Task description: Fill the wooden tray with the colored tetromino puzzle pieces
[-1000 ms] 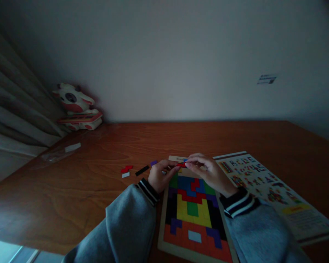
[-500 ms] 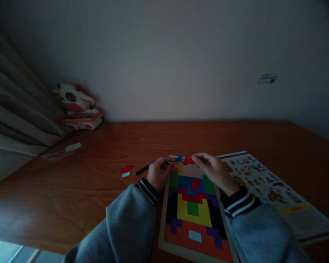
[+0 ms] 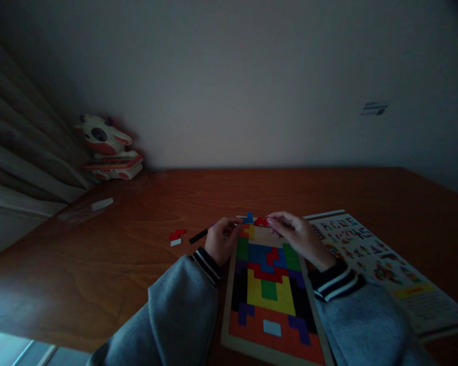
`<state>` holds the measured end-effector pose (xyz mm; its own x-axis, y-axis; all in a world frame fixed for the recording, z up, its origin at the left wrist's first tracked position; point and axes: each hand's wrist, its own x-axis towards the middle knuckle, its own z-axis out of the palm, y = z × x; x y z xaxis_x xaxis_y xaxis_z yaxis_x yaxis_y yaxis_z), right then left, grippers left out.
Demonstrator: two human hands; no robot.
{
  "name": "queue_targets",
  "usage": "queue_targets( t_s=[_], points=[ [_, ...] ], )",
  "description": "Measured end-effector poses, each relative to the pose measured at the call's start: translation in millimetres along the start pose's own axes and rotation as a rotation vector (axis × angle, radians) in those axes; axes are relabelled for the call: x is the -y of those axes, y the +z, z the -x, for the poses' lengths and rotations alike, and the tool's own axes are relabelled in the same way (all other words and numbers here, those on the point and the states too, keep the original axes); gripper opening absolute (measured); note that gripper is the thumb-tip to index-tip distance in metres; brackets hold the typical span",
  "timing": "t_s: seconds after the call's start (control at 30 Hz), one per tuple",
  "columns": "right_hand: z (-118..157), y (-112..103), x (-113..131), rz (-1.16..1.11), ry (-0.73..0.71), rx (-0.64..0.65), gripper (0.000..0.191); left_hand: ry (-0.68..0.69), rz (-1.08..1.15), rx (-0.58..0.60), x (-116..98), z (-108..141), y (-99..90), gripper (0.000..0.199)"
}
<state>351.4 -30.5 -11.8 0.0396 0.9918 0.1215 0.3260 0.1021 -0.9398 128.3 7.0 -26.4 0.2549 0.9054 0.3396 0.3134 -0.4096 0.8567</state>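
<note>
A wooden puzzle board (image 3: 225, 325) filled with coloured block pieces lies before me, with bare wood near its far end. My right hand (image 3: 295, 235) pinches a red puzzle piece (image 3: 261, 221) over that far end. Left of it, a blue puzzle piece (image 3: 249, 218) is at the far rim; the fingertips of my left hand (image 3: 222, 239) are close to it. Whether they grip its edge is hard to see in the dim light. A yellow piece (image 3: 251, 232) sits in the board just below the blue one.
Loose on the table (image 3: 145, 264) to the left lie a red piece (image 3: 177, 234), a white piece (image 3: 176, 242) and a black bar (image 3: 198, 236). A printed pattern sheet (image 3: 389, 274) lies at right. A cow-shaped toy (image 3: 105, 147) stands at the back left by a curtain (image 3: 19, 142).
The red piece in my right hand has tipped and shifted slightly toward the board's far rim. My left hand has stayed almost still.
</note>
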Motion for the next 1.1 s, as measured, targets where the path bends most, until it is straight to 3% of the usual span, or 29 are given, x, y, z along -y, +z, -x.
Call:
queue_targets(
  t_s=[0.3,0.47,0.73,0.9,1.1],
  points=[
    [2,1,10,-0.037,0.039,-0.006,0.030,0.006,0.011,0.012,0,1,0.0,0.021],
    [1,2,1,0.019,-0.013,-0.015,0.028,0.001,0.011,0.002,0,0,0.3,0.020],
    [3,2,-3,0.351,-0.110,0.117,0.021,0.037,-0.026,0.033,4,1,2.3,0.019],
    [6,9,9,0.389,-0.136,0.117,0.016,0.144,-0.154,0.104,5,2,2.9,0.021],
    [7,11,7,0.487,-0.216,0.104,0.013,0.167,-0.203,0.139,5,3,2.9,0.021]
  ],
)
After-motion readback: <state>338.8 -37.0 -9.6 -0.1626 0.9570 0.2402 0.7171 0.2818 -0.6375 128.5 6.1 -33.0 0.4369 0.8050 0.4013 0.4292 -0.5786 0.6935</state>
